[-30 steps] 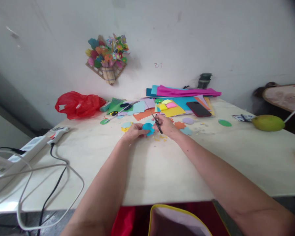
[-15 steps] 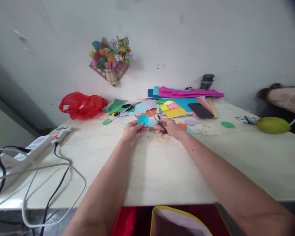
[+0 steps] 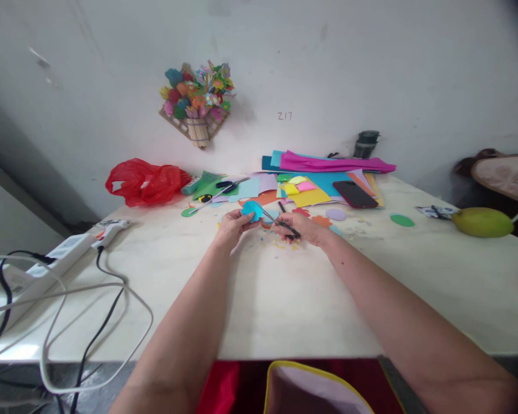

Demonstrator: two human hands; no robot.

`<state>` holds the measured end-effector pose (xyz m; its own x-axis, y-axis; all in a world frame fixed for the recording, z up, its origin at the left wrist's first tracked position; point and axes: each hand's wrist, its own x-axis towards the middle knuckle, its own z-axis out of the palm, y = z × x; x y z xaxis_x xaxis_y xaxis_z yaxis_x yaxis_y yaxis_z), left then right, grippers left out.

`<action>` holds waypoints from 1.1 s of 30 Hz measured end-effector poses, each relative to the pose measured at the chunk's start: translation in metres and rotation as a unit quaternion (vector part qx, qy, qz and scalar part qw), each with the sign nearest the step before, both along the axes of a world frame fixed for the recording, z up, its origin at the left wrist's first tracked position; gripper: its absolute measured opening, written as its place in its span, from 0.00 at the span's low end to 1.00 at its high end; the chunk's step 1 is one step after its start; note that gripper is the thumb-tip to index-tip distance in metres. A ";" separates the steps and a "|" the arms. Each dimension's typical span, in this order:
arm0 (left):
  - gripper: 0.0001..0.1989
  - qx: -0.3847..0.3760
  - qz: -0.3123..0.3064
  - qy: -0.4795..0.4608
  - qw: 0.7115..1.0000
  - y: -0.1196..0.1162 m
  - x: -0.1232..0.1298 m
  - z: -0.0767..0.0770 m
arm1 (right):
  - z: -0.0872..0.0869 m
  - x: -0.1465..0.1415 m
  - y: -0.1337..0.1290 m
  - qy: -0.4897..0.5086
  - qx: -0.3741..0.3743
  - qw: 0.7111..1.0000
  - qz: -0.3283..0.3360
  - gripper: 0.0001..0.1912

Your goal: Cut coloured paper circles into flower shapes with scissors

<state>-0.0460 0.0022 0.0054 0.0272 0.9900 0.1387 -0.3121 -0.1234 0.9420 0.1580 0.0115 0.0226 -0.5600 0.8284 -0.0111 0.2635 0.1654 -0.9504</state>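
Note:
My left hand (image 3: pixel 233 226) pinches a blue paper piece (image 3: pixel 252 211) whose edge looks scalloped on its right side. In my right hand (image 3: pixel 301 226) is a pair of scissors (image 3: pixel 290 230) with black handles. Their blades point up and left, with the tips at the paper's right edge. Small yellow and blue paper scraps (image 3: pixel 280 244) lie on the table beneath the hands. Close to the right hand are an orange paper flower (image 3: pixel 321 221) and a lilac paper oval (image 3: pixel 335 214). My fingers partly hide the scissor handles.
Coloured paper sheets (image 3: pixel 315 197), a phone (image 3: pixel 355 194) and a second pair of scissors (image 3: pixel 227 186) lie toward the wall. A red plastic bag (image 3: pixel 144 183) sits at the back left. Power strips (image 3: pixel 67 253) with cables line the left edge; a yellow-green fruit-like object (image 3: pixel 482 222) rests at right.
The scissors have swung from pointing away to pointing left, their tips now meeting the blue paper. The paper has turned in my left hand, and its outline looks less round.

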 end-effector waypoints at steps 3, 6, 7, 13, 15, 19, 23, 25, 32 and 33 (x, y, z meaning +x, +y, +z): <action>0.15 0.000 0.000 0.000 1.000 0.001 0.000 -0.001 | 0.001 -0.001 -0.002 -0.003 -0.006 1.000 0.004 0.14; 0.15 0.000 -0.005 -0.004 1.000 0.001 0.000 -0.002 | 0.001 -0.002 -0.002 -0.005 -0.007 1.000 0.009 0.14; 0.15 0.000 -0.007 -0.006 1.000 0.001 0.000 -0.001 | 0.001 -0.002 -0.002 -0.005 -0.007 1.000 0.010 0.14; 0.14 -0.003 -0.011 -0.004 1.000 0.000 0.000 0.000 | 0.000 -0.002 -0.002 -0.008 -0.003 1.000 0.012 0.13; 0.14 -0.003 -0.011 -0.004 1.000 0.001 0.000 -0.001 | -0.001 -0.001 -0.001 -0.007 -0.003 1.000 0.014 0.14; 0.13 0.001 -0.013 -0.004 1.000 0.002 -0.001 -0.003 | -0.001 -0.001 -0.001 -0.009 -0.006 1.000 0.012 0.14; 0.14 0.001 -0.014 -0.004 1.000 0.002 -0.001 -0.003 | 0.001 -0.003 -0.003 -0.005 -0.011 1.000 0.007 0.14; 0.14 0.000 -0.014 -0.007 1.000 0.002 -0.001 -0.002 | 0.001 -0.003 -0.003 -0.004 -0.013 1.000 0.006 0.13; 0.14 -0.001 -0.018 -0.006 1.000 0.002 -0.001 -0.002 | -0.001 -0.003 -0.001 -0.004 -0.011 1.000 0.014 0.14; 0.14 -0.002 -0.017 -0.006 1.000 0.002 -0.001 -0.002 | -0.002 -0.003 -0.001 -0.005 -0.010 1.000 0.013 0.14</action>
<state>-0.0473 0.0041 0.0030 0.0600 0.9889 0.1360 -0.3272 -0.1093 0.9386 0.1550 0.0108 0.0211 -0.5818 0.8127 -0.0337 0.2683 0.1526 -0.9512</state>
